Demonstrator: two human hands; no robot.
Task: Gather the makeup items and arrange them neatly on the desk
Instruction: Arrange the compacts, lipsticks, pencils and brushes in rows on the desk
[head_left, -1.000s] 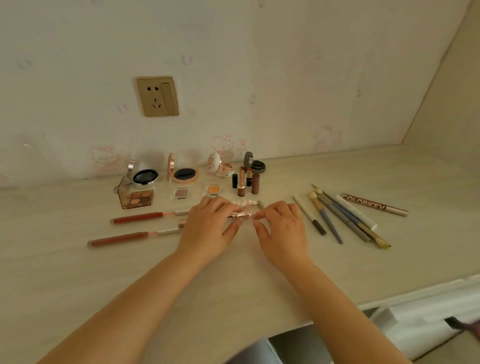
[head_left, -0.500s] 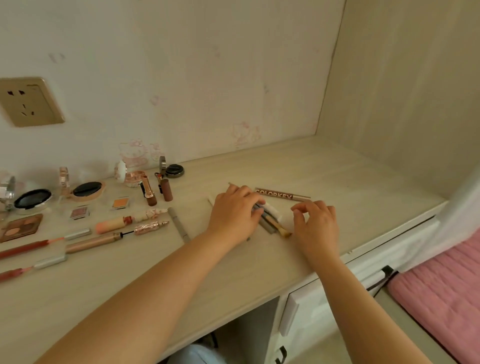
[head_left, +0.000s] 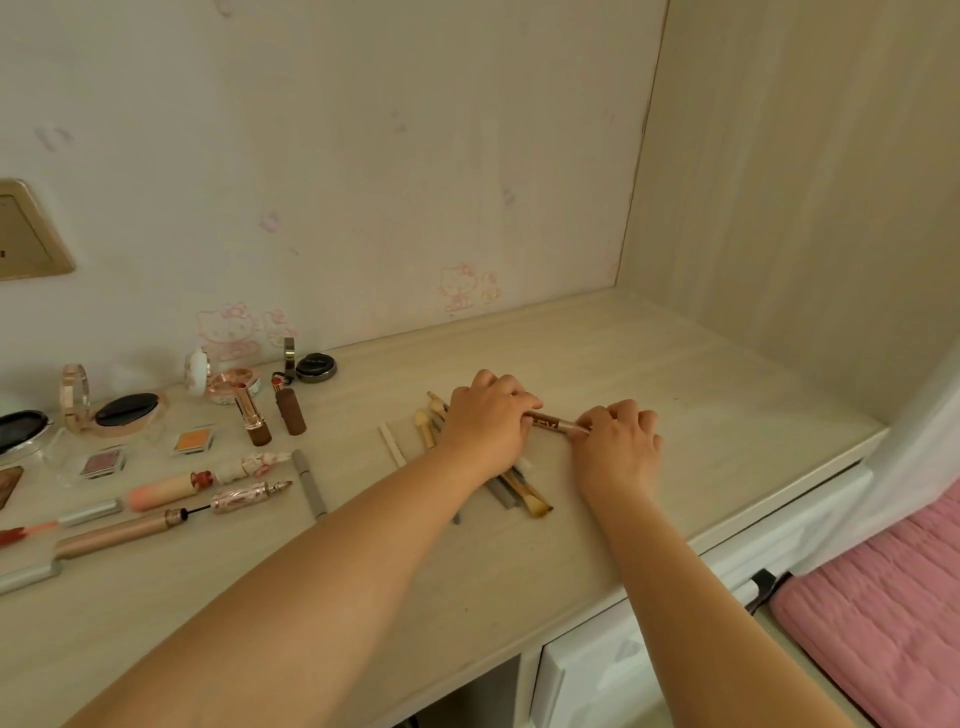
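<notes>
Head view: we judge the arranging well along but unfinished. Along the left of the frame the compacts (head_left: 127, 410) stand open near the wall, small shadow pans (head_left: 195, 440) lie in front of them, two lipsticks (head_left: 270, 413) stand upright beside them, and the long tubes and wands (head_left: 156, 506) lie roughly parallel lower left, with a grey pencil (head_left: 309, 483) just to their right. That part of the surface (head_left: 727, 405) looks sorted to us. What is left, as we read it, is the loose cluster of brushes and pencils (head_left: 519, 496) in the middle of the frame, which cross each other under our left forearm, with a pale stick (head_left: 392, 445) lying slightly apart on their left.

Our left hand (head_left: 485, 426) rests over the upper end of that cluster, its fingers (head_left: 511, 397) curled round the left end of a brown pencil with printed lettering (head_left: 553, 425). Our right hand (head_left: 618, 441) sits just beside it, centre right of the frame, its fingers (head_left: 602, 415) bent and pinching the pencil's other end. The pencil runs between the two hands, low over the surface; we cannot tell whether it touches. Neither hand is spread wide; both are narrow and closed on this one item.
</notes>
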